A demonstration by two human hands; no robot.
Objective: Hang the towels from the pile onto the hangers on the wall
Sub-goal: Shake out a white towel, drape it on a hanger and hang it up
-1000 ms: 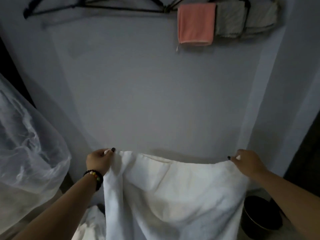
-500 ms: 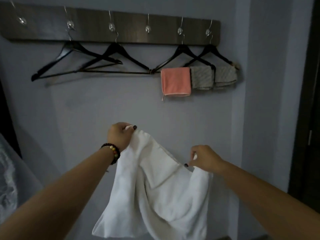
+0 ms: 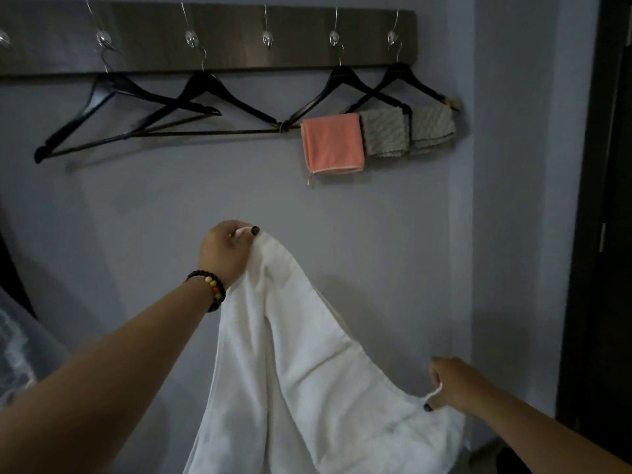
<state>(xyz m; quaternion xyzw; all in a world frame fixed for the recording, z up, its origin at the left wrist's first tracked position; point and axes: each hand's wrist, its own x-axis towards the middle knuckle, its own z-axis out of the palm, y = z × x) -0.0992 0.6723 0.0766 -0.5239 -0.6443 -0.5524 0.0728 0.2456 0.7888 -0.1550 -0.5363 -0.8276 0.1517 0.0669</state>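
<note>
A large white towel (image 3: 301,381) hangs between my hands in front of the wall. My left hand (image 3: 224,253) grips one top corner, raised to mid-height. My right hand (image 3: 451,384) pinches the other corner, low and to the right. Above, several black hangers hang from hooks on a dark wooden rail (image 3: 239,35). The two left hangers (image 3: 136,107) (image 3: 219,97) carry nothing. A pink towel (image 3: 333,143) drapes over the third hanger's bar. Two grey towels (image 3: 384,131) (image 3: 432,126) hang on the right hangers.
A dark door frame (image 3: 598,200) runs down the right edge, beside a wall corner (image 3: 475,234). Clear plastic sheeting (image 3: 13,354) shows at the lower left. The grey wall stands close ahead.
The view has tilted up to the hanger rail. My left hand has risen with its towel corner. My right hand has dropped lower and moved right, so the towel slants.
</note>
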